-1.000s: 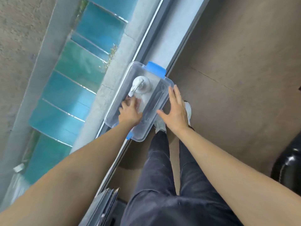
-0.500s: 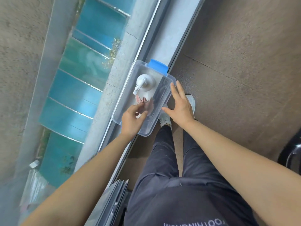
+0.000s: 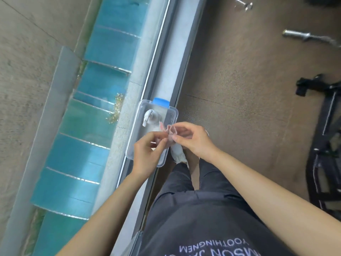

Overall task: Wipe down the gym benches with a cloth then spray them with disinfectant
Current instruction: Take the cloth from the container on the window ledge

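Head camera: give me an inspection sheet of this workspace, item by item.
Surface: grey window ledge; a clear bin with a blue latch stands on it.
Job's things: white spray bottle in the bin; pink cloth held above it.
Clutter: metal bar on the floor.
Hands: left hand and right hand both pinch the cloth in their fingers.
Cables: nothing seen.
Surroundings: brown floor; black equipment frame at right; blue-green panels beyond the ledge.
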`<state>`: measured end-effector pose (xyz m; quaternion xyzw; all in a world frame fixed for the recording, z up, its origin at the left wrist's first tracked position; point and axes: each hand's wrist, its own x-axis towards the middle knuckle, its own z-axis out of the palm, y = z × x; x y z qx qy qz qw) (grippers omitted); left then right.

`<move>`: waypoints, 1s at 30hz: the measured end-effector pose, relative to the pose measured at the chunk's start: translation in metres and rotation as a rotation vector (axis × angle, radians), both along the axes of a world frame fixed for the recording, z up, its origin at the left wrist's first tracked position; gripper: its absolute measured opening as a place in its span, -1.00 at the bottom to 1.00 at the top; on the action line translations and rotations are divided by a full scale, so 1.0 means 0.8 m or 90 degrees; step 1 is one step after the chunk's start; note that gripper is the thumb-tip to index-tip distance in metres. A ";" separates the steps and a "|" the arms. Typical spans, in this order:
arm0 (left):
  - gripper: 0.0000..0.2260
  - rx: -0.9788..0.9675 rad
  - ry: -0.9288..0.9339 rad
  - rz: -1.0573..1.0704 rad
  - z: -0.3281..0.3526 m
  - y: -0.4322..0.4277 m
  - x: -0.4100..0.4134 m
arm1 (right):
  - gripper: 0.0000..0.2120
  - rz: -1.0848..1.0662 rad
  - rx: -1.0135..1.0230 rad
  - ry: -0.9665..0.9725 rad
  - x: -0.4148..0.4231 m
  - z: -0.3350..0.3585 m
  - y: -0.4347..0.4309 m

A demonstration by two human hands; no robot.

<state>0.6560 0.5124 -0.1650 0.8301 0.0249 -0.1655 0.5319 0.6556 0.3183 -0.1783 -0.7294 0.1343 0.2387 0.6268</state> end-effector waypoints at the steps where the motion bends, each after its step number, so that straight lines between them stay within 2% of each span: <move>1: -0.83 -0.003 -0.016 -0.036 0.008 -0.006 -0.001 | -0.67 -0.024 0.000 -0.013 -0.007 0.011 -0.004; 5: -0.81 -0.002 -0.060 -0.168 0.036 -0.035 -0.006 | -0.93 -0.121 0.014 -0.030 -0.042 0.048 -0.026; 6: -0.80 0.002 -0.065 -0.190 0.044 -0.045 -0.008 | -0.94 -0.161 0.027 -0.022 -0.051 0.054 -0.033; 10: -0.85 0.002 -0.056 -0.204 0.063 -0.083 -0.019 | -0.83 -0.368 0.089 0.020 -0.097 0.063 -0.081; 15: -0.83 -0.026 -0.001 -0.227 0.080 -0.161 -0.060 | -0.76 -0.525 0.138 0.042 -0.175 0.072 -0.154; 18: -0.93 -0.047 0.032 -0.229 0.091 -0.230 -0.098 | -0.75 -0.563 0.139 0.040 -0.234 0.076 -0.198; 21: -0.93 -0.023 0.012 -0.231 0.093 -0.305 -0.144 | -0.81 -0.572 0.102 0.026 -0.300 0.081 -0.247; 24: -0.94 -0.009 0.013 -0.318 0.094 -0.377 -0.194 | -0.88 -0.571 0.037 0.016 -0.373 0.086 -0.299; 26: -0.93 -0.016 0.009 -0.405 0.099 -0.422 -0.230 | -0.78 -0.584 -0.004 0.017 -0.421 0.088 -0.332; 30: -0.85 -0.027 -0.019 -0.595 0.115 -0.510 -0.299 | -0.38 -0.594 -0.103 -0.033 -0.507 0.097 -0.397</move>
